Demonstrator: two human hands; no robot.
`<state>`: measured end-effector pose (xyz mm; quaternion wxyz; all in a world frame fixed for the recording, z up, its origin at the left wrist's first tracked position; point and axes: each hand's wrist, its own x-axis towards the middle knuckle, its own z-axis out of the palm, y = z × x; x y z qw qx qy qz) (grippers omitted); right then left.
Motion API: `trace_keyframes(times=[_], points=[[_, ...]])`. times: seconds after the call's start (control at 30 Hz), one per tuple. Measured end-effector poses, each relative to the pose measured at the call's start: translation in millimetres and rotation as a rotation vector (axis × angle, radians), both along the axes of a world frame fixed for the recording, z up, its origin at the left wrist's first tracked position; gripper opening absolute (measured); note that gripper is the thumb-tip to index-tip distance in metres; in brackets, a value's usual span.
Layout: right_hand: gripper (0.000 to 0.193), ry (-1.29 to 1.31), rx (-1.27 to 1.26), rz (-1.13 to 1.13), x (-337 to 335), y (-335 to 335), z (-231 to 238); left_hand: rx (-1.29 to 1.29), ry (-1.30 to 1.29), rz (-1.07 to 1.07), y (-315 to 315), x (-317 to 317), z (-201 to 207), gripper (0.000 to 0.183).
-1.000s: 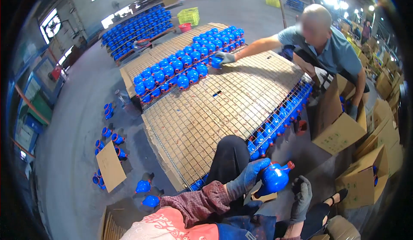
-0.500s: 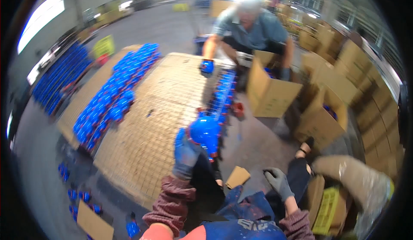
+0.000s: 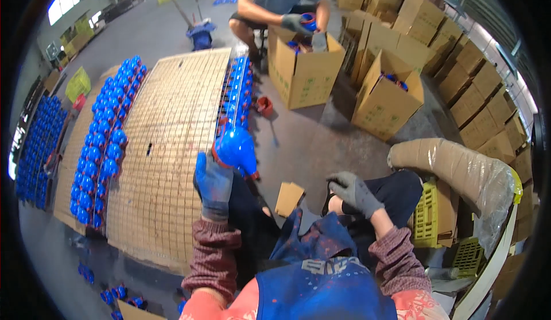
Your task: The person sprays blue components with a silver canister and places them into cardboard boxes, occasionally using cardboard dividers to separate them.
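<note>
My left hand (image 3: 214,189), in a grey glove with blue-stained fingers, grips a large glossy blue pipe fitting (image 3: 236,148) by its red-rimmed side. The fitting looks nearer to me than a row of blue fittings (image 3: 234,87) along the right edge of the mesh-covered board (image 3: 166,148). My right hand (image 3: 351,191), also gloved in grey, rests over my right knee with its fingers stretched out and nothing in it. A flat piece of brown cardboard (image 3: 289,199) lies on the floor between my hands.
Opposite me a co-worker (image 3: 281,4) handles a blue fitting above an open carton (image 3: 313,79). Another open carton (image 3: 387,105) stands to its right. More blue fittings (image 3: 100,148) line the board's left side. Wrapped cardboard (image 3: 453,162) and a yellow crate (image 3: 426,214) are at my right.
My view has swung right. The co-worker has drawn a hand back from the row to the carton, with a blue fitting. My left hand still holds its fitting.
</note>
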<state>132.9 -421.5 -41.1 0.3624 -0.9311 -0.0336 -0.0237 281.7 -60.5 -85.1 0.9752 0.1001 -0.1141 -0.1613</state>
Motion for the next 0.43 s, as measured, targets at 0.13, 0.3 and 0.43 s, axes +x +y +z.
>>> trace_keyframes(times=[0.13, 0.3, 0.43], points=[[0.026, -0.089, -0.099, 0.025, 11, -15, 15, 0.135, 0.036, 0.090, -4, 1, 2, 0.045], [0.025, -0.182, -0.423, -0.091, 8, -69, 61, 0.289, 0.056, 0.166, -18, 8, 19, 0.044], [0.027, -0.038, -0.560, -0.114, -3, -122, 51, 1.033, -0.212, 0.349, -21, 15, 18, 0.045]])
